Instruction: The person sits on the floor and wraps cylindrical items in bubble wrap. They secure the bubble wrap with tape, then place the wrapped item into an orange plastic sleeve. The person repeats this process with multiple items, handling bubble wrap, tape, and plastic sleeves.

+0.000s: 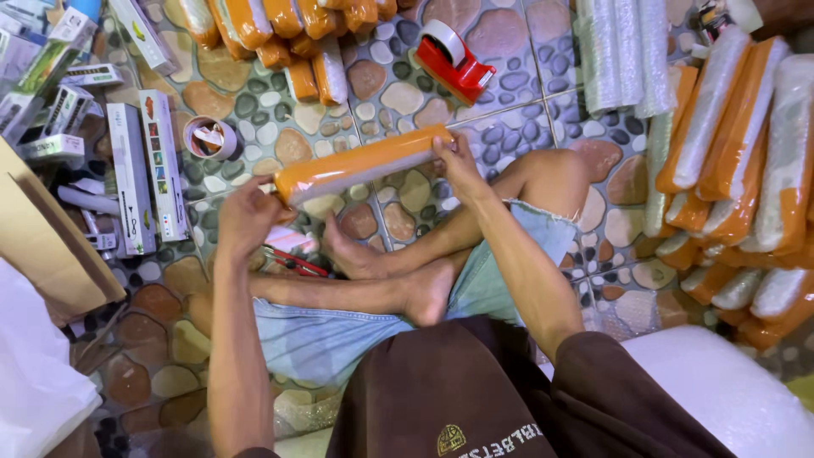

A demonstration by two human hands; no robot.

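I sit cross-legged on a pebble-patterned tile floor and hold a long parcel (360, 165) wrapped in bubble wrap and orange tape, level above my feet. My left hand (246, 214) grips its left end. My right hand (456, 163) grips its right end, fingers curled over the top edge. Red-handled scissors (297, 263) lie on the floor just below the left hand, by my foot.
A red tape dispenser (451, 59) stands ahead. A tape roll (210, 137) and long white boxes (131, 174) lie at left beside a cardboard sheet (47, 246). Finished orange parcels are stacked at right (738, 144) and top (280, 25). Bubble wrap rolls (619, 51) lie at the top right.
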